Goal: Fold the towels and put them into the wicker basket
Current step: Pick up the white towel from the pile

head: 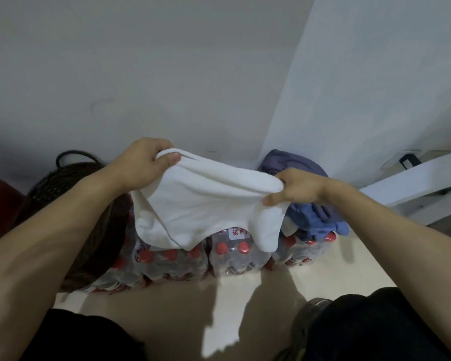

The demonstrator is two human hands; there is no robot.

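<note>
Head view: white towel (206,201), soft and limp, is gripped at upper corners by left hand (143,162) and right hand (297,188); corners judged best holds.

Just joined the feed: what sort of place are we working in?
Likely a home storage corner: shrink-wrapped packs of red-capped bottles on the floor against a bare wall, with a wicker basket alongside.

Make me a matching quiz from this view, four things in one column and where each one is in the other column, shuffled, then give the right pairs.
Things:
1. white towel
2. wicker basket
3. blue cloths
4. bottle packs

Places:
A. on the floor under the hanging towel
B. far left, behind the left forearm
C. held up between the left hand and right hand
D. piled on the packs at the right

Pairs: 1-C, 2-B, 3-D, 4-A
</note>
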